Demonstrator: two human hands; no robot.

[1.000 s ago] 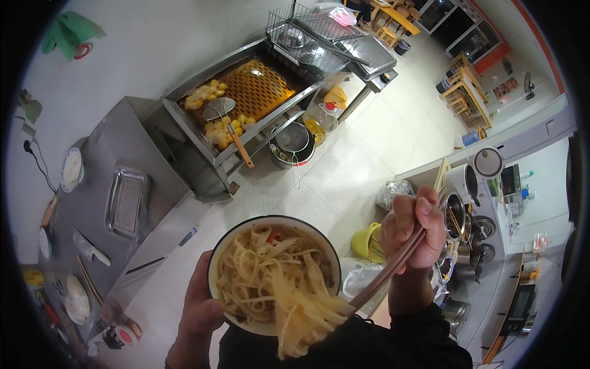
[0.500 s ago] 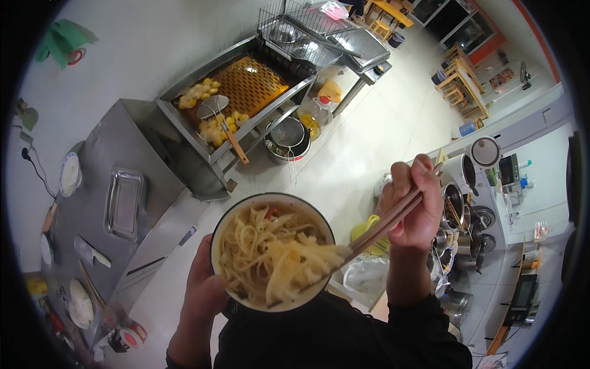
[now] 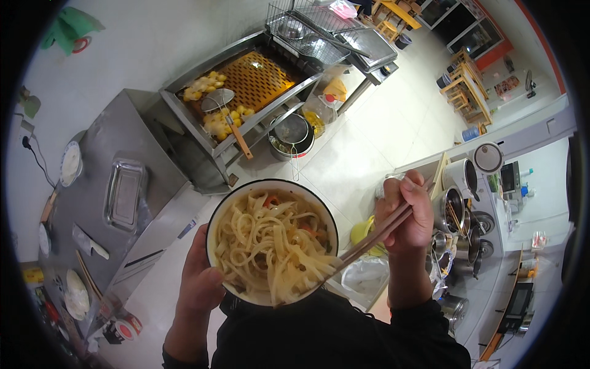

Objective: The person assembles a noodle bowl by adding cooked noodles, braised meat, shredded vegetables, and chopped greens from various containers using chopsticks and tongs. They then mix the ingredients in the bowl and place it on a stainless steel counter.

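A round white bowl with a dark rim (image 3: 212, 246) sits in my left hand (image 3: 206, 280), whose thumb and fingers press against its left side. Flat pale noodles (image 3: 264, 240) fill it, with a few orange-red bits among them. My right hand (image 3: 407, 215) is closed around a pair of brown chopsticks (image 3: 375, 238). Their lower ends reach into the right side of the bowl, where a clump of noodles lies against them. The very tips are hidden by the noodles.
At the upper left stands a metal fryer (image 3: 255, 71) with oil, yellow food pieces and a wood-handled strainer (image 3: 227, 111). Left is a steel counter (image 3: 123, 141) with a metal tray (image 3: 126, 194) and a knife (image 3: 90, 242). Pots (image 3: 452, 209) crowd the right side. A pot (image 3: 292, 147) rests on the floor.
The bowl has come slightly up and looks larger, tilted more into view. The noodle clump at the chopsticks has sunk lower toward the bowl's right rim. My right hand has shifted slightly.
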